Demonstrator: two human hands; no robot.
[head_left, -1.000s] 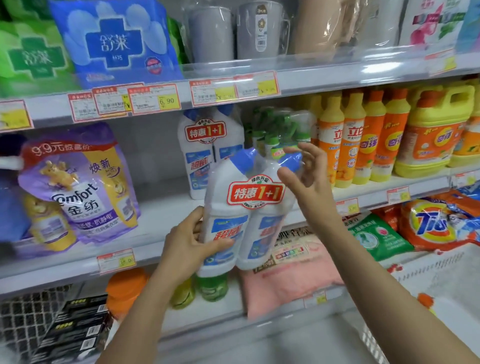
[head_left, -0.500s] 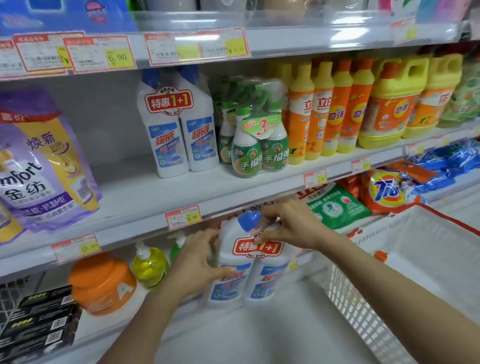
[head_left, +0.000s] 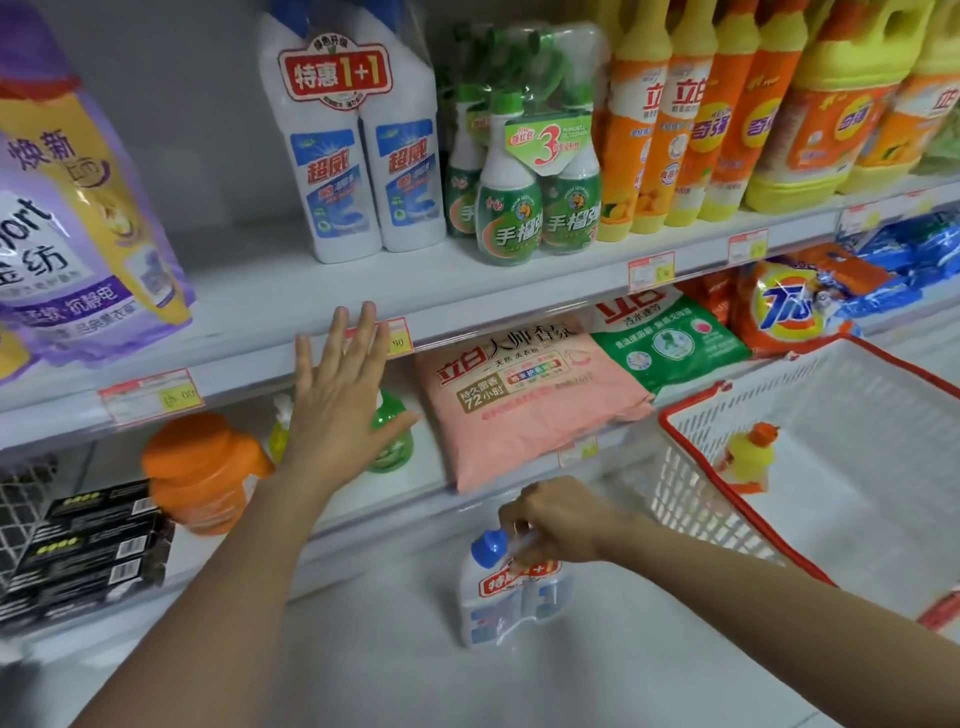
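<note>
White shelving (head_left: 249, 291) lines the aisle, with pale floor (head_left: 363, 660) below. Red-rimmed white basket (head_left: 691, 410) at right holds one yellow bottle (head_left: 748, 457). Right hand (head_left: 556, 519) grasps the top of the twin-pack of white cleaner bottles (head_left: 498, 608), low over the floor, just left of the basket wall; floor contact unclear. Left hand (head_left: 337, 410) released, fingers spread, in front of the shelf's front edge.
</note>
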